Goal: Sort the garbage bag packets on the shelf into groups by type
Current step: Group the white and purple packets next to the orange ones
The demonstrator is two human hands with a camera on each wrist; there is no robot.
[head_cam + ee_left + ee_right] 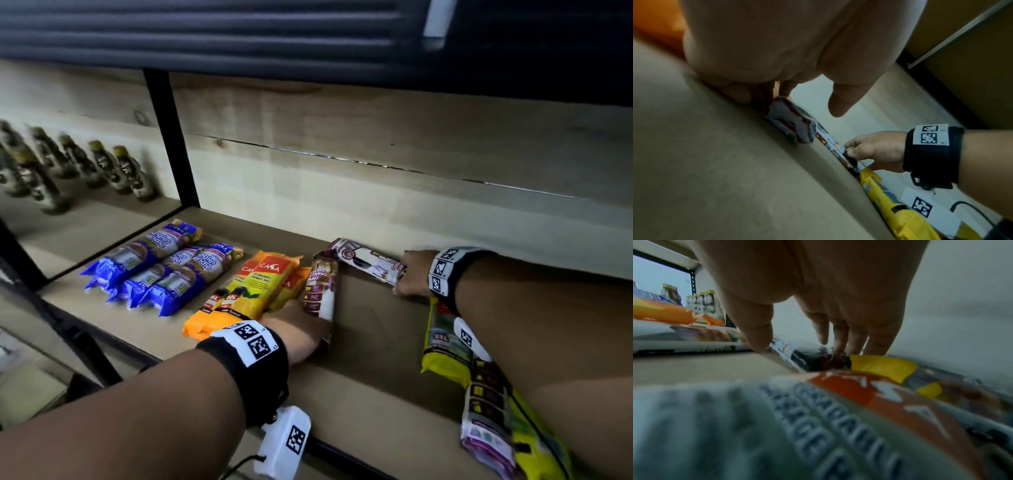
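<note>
- Sorting is well along: the blue packets (161,267) lie in one group on the shelf (370,342), well out to the left of both hands, and the orange-and-yellow packets (246,287) lie in a second group touching the left hand's far side.
- The step in hand looks like building the third group, the white-and-purple drawstring-bag kind.
- The left hand (298,330) rests on the near end of one drawstring packet (322,291), which lies lengthways just beside the orange group. The left wrist view shows the fingers curled down onto the packet's crimped end, thumb lifted clear, so I judge it a light hold rather than a full grasp.
- The right hand (412,274) is further back on the shelf, its grip narrow: thumb on the near side and fingers on the far side pinch the end of a second drawstring packet (368,260), which lies crosswise, its far end close to the top of the first one.
- Below the right forearm, a yellow packet (442,346) and another white-and-purple packet (483,418) lie near the shelf's front edge, not yet grouped.
- The next move probably calls for swinging the crosswise packet round parallel to the first and sliding it in beside it, the left hand steadying the first one so it does not push into the orange group.
- After that, the loose packets under the right arm need homes of their own.
</note>
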